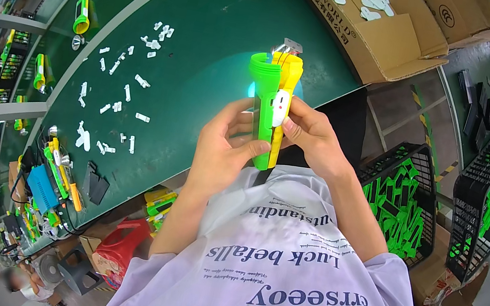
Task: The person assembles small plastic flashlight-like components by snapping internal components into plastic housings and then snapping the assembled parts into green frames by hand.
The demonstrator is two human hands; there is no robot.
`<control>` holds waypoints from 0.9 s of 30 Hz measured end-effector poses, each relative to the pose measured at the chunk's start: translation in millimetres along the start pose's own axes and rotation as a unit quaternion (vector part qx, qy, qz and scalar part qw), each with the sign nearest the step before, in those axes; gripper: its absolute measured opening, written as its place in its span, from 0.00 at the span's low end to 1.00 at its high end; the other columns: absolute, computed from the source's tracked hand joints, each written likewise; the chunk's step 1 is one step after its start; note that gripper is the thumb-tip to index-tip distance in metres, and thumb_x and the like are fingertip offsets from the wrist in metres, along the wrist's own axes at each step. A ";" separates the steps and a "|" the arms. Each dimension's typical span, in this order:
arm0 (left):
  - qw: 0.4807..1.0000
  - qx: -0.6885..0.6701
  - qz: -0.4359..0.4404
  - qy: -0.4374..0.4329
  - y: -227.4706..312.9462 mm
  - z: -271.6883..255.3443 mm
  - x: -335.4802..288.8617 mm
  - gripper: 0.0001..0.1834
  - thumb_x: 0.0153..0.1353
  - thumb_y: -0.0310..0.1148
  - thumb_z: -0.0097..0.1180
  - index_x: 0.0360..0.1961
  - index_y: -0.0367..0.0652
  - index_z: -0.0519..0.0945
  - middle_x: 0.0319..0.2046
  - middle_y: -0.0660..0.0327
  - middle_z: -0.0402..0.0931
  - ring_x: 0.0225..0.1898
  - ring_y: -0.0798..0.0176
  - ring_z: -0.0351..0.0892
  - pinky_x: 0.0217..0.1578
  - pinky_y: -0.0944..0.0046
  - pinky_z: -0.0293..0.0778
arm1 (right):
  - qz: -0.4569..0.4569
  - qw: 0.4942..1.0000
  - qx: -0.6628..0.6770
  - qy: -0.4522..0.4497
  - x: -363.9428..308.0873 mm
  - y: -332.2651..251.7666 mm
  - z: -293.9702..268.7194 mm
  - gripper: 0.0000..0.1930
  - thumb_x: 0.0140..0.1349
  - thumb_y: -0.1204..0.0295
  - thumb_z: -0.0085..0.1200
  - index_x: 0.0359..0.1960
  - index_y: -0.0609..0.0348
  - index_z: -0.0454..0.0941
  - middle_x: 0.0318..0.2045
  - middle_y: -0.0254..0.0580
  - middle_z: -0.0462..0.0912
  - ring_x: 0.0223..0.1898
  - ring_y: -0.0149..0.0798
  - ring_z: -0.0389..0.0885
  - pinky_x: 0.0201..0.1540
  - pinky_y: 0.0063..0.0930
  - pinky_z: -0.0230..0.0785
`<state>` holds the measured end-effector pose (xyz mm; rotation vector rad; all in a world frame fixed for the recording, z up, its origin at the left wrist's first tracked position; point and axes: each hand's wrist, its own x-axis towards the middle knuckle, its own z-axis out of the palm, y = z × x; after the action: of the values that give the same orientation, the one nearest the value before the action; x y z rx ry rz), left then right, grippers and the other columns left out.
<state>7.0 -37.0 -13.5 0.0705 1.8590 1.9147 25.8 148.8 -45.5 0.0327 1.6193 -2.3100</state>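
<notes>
Upright in front of my chest is a flashlight with a green shell half (267, 88) and a yellow shell half (292, 73) side by side. My left hand (224, 139) wraps the green half low down, thumb across its front. A white switch piece (280, 108) sits on the body, and my right hand (316, 138) pinches beside it against the yellow half. Above the wide end, a shiny lamp reflector (288, 47) with thin wires pokes out. Bluish light glows behind the flashlight. Fingers on the far side of it are partly hidden.
Small white plastic parts (128, 93) lie scattered on the green table (207, 35). At the far right stands a cardboard box (402, 43) with white pieces. Black crates (428, 231) of green parts are on my right. A blue device (43, 188) and tools sit at the left.
</notes>
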 end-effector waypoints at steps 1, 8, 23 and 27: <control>1.000 -0.007 -0.002 -0.005 1.1 -0.1 0.3 0.34 0.51 0.16 0.66 0.61 0.35 0.69 0.50 0.49 0.77 0.54 0.57 0.78 0.54 0.55 0.78 | 0.000 1.000 0.000 -0.001 0.2 -0.3 -0.7 0.19 0.73 0.67 0.47 0.63 0.60 0.70 0.46 0.41 0.80 0.45 0.34 0.81 0.46 0.32 0.79; 1.000 -0.025 0.012 -0.011 -3.1 -0.7 3.2 0.36 0.51 0.19 0.69 0.62 0.32 0.68 0.50 0.50 0.76 0.53 0.58 0.78 0.51 0.59 0.80 | -0.003 1.000 -0.015 -0.011 2.0 1.3 -5.2 0.19 0.74 0.66 0.46 0.62 0.60 0.71 0.47 0.41 0.80 0.44 0.34 0.81 0.45 0.32 0.78; 0.999 -0.001 -0.015 0.044 -12.5 -14.9 13.7 0.22 0.59 0.30 0.68 0.49 0.30 0.75 0.35 0.50 0.83 0.35 0.61 0.86 0.35 0.65 0.80 | -0.042 0.997 -0.030 0.060 5.4 5.0 9.4 0.20 0.69 0.75 0.54 0.62 0.64 0.72 0.44 0.39 0.77 0.47 0.31 0.80 0.43 0.24 0.80; 0.999 -0.017 -0.038 0.023 -2.9 -17.9 13.7 0.23 0.58 0.29 0.68 0.52 0.29 0.75 0.36 0.49 0.83 0.33 0.61 0.87 0.34 0.65 0.80 | -0.072 0.988 -0.123 0.058 7.0 5.1 8.2 0.19 0.67 0.79 0.54 0.60 0.65 0.75 0.45 0.40 0.77 0.46 0.33 0.79 0.46 0.23 0.78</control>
<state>-10.7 -48.8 -21.6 -0.0549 1.8311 1.9111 21.9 138.1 -48.7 -0.0071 2.0175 -2.2288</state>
